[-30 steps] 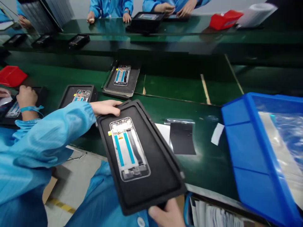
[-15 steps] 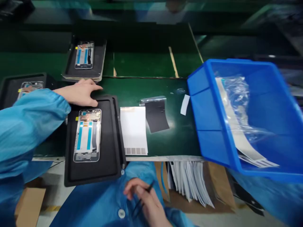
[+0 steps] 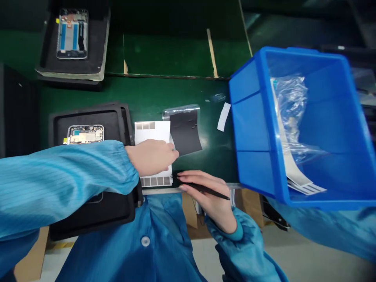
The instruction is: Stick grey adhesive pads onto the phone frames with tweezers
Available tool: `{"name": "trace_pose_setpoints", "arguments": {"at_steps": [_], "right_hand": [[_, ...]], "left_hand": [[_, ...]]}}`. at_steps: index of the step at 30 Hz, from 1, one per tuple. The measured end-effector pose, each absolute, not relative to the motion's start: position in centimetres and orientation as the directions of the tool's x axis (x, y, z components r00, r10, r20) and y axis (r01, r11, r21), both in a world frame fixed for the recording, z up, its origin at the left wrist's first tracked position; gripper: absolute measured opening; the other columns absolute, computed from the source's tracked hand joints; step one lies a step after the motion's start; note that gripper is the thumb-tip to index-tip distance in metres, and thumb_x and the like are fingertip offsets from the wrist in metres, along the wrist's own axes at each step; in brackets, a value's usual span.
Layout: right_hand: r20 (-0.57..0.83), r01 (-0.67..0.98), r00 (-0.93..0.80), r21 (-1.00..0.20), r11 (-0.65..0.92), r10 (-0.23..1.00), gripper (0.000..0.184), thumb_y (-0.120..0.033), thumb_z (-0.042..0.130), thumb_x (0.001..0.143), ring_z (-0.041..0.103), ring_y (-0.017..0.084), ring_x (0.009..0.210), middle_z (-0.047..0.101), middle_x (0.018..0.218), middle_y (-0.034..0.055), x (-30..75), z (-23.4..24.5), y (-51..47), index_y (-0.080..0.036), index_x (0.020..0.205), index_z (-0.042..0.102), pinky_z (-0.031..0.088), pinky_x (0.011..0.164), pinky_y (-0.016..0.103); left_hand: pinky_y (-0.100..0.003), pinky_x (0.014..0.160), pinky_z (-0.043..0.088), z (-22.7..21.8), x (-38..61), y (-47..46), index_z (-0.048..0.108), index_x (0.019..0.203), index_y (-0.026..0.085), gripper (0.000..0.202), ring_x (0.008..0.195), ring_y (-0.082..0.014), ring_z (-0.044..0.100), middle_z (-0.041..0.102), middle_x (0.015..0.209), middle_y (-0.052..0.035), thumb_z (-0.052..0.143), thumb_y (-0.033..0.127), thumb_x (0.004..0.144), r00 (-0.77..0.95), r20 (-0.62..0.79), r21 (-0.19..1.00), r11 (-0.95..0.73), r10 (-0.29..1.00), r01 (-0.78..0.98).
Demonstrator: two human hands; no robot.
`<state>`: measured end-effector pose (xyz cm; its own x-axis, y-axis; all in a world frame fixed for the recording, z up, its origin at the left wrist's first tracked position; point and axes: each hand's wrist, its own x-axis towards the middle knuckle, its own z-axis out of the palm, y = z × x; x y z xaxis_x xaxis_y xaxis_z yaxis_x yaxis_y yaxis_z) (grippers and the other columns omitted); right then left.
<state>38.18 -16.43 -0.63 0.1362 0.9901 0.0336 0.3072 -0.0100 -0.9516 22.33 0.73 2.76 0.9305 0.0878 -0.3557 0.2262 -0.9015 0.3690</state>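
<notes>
My left hand (image 3: 152, 156) lies flat on a white sheet (image 3: 152, 132) that carries rows of small grey squares, fingers pressed down on it. My right hand (image 3: 205, 194) holds black tweezers (image 3: 205, 189) with the tips at the sheet's lower right corner. A black tray (image 3: 88, 121) with a phone frame (image 3: 85, 134) lies left of the sheet, mostly under my blue left sleeve. A black film piece (image 3: 185, 133) curls up just right of the sheet.
A large blue bin (image 3: 293, 129) with plastic-wrapped sheets stands at the right. Another black tray with a phone frame (image 3: 72, 33) sits at the far left back. A small white slip (image 3: 223, 116) lies by the bin. A stack of papers sits below the table's edge.
The tray has been set down on the table. My left hand left the tray's top edge and moved right onto the white sheet. My right hand rose with the tweezers to the sheet's corner.
</notes>
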Motion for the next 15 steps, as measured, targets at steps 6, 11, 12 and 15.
{"name": "trace_pose_setpoints", "arguments": {"at_steps": [6, 11, 12, 15], "right_hand": [[0.027, 0.332, 0.181, -0.943, -0.035, 0.983, 0.015, -0.016, 0.082, 0.079, 0.078, 0.022, 0.083, 0.08, 0.088, 0.0035, 38.4, -1.8, -17.2, -0.024, 0.09, 0.076, 0.065, 0.078, 0.032], [0.095, 0.312, 0.158, -0.949, 0.042, 0.983, 0.015, -0.011, 0.08, 0.08, 0.077, 0.022, 0.084, 0.079, 0.088, 0.0055, 38.2, -2.0, -17.1, -0.022, 0.089, 0.075, 0.064, 0.077, 0.034], [0.102, 0.31, 0.153, -0.949, 0.05, 0.983, 0.016, -0.01, 0.08, 0.079, 0.077, 0.022, 0.084, 0.079, 0.088, 0.0059, 38.2, -2.0, -17.0, -0.022, 0.09, 0.076, 0.064, 0.077, 0.034], [0.101, 0.306, 0.142, -0.951, 0.053, 0.985, 0.017, -0.009, 0.08, 0.078, 0.077, 0.022, 0.084, 0.08, 0.088, 0.0061, 38.3, -1.9, -16.9, -0.021, 0.089, 0.076, 0.064, 0.076, 0.035]], "left_hand": [[-0.036, 0.075, 0.052, 2.2, 22.7, 0.8, 0.061, 0.107, 0.013, 0.022, 0.097, -0.0288, 0.067, 0.066, 0.103, -0.0106, 0.065, 0.026, 0.09, 0.924, -0.364, 0.406, -0.873, 0.117, 0.271], [-0.037, 0.074, 0.051, 2.1, 22.8, 0.8, 0.061, 0.106, 0.014, 0.02, 0.096, -0.0294, 0.067, 0.065, 0.102, -0.0095, 0.064, 0.026, 0.09, 0.918, -0.379, 0.421, -0.861, 0.118, 0.285], [-0.037, 0.074, 0.051, 2.1, 22.8, 0.8, 0.061, 0.106, 0.014, 0.02, 0.096, -0.0292, 0.067, 0.065, 0.101, -0.0095, 0.064, 0.026, 0.09, 0.918, -0.378, 0.422, -0.86, 0.119, 0.286], [-0.036, 0.074, 0.051, 2.1, 22.8, 0.9, 0.061, 0.106, 0.014, 0.02, 0.096, -0.0287, 0.067, 0.065, 0.102, -0.0094, 0.064, 0.026, 0.09, 0.92, -0.375, 0.423, -0.861, 0.118, 0.283]]}}
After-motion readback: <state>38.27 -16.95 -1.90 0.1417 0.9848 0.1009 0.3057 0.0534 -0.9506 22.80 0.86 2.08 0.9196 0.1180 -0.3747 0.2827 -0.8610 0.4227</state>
